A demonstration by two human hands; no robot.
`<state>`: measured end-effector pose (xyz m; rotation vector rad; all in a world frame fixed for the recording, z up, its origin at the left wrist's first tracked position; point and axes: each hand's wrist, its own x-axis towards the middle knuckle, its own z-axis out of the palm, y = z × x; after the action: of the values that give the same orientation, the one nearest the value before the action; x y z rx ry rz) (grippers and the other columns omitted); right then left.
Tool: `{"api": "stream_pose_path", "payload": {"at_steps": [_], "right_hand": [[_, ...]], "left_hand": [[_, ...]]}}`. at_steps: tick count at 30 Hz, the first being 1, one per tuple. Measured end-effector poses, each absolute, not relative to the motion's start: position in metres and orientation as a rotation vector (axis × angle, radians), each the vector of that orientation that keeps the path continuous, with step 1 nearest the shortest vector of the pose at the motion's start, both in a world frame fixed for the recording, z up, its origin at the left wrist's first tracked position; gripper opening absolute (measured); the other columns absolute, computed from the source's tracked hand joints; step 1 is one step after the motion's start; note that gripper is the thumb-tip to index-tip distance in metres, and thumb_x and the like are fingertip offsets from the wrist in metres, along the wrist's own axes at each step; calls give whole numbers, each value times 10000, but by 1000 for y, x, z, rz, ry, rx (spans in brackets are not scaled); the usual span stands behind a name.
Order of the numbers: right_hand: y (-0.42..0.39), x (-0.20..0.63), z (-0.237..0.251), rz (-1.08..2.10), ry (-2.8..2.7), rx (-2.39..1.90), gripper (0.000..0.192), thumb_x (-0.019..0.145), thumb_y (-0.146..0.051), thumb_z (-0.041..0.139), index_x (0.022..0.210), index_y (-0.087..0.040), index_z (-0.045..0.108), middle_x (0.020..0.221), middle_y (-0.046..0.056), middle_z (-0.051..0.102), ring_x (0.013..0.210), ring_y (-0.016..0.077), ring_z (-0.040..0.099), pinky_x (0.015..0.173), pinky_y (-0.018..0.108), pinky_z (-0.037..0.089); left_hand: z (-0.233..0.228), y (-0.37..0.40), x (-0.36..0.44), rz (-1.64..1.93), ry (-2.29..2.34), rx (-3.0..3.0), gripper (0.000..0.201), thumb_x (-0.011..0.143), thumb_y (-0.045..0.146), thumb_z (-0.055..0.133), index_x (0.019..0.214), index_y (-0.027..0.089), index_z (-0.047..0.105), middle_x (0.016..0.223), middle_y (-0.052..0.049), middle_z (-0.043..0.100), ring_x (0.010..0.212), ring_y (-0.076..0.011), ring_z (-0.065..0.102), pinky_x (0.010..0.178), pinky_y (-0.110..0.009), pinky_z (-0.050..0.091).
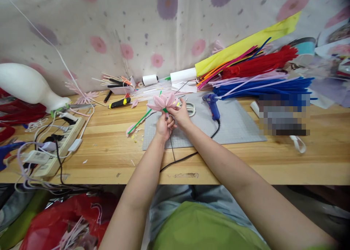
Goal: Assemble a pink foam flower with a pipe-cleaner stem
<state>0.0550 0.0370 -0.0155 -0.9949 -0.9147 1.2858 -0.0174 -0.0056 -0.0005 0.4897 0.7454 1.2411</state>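
A pink pipe-cleaner flower [162, 102] with a bit of green at its base is held up over the left part of the grey mat [237, 124]. My left hand [163, 126] is closed around its stem just under the petals. A thin dark stem [172, 146] runs down below that hand. From the right, my right hand [181, 114] grips the flower's base with thumb and fingers; its exact hold is partly hidden. Light-coloured scissors handles [191, 110] lie right behind my right hand. To the left lies a green stem [140, 122] with a pink petal at its end.
A blue glue gun [212, 106] rests on the mat, its black cable curling toward me. Blue pipe cleaners [262, 87] and red ones [259, 64] are piled at the back right. A yellow-black cutter [119, 103] lies left; a power strip [62, 147] with tangled cables stands farther left.
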Motion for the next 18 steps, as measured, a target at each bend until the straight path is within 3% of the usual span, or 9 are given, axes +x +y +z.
{"api": "stream_pose_path", "payload": {"at_steps": [7, 12, 18], "right_hand": [[30, 56, -11, 1182, -963, -1068, 1061, 572, -314, 705, 1427, -233, 81, 861, 8, 634, 591, 115, 575, 547, 246, 501], [33, 60, -13, 1146, -980, -1057, 1049, 580, -323, 697, 1426, -252, 80, 846, -1, 628, 556, 108, 554, 549, 263, 497], [42, 61, -24, 1074, -980, -1012, 1017, 584, -296, 692, 1411, -240, 102, 907, 24, 629, 713, 134, 603, 699, 312, 505]], "left_hand": [[1, -5, -15, 1139, 824, 473, 451, 859, 567, 393, 665, 175, 503, 377, 92, 211, 310, -52, 234, 387, -166, 414], [0, -1, -22, 1043, 923, 552, 550, 872, 590, 252, 663, 160, 523, 457, 6, 464, 424, -108, 485, 471, -244, 479], [-4, 1, -20, 1269, 1128, 807, 171, 792, 323, 569, 770, 153, 556, 628, 3, 600, 617, -122, 609, 631, -264, 520]]}}
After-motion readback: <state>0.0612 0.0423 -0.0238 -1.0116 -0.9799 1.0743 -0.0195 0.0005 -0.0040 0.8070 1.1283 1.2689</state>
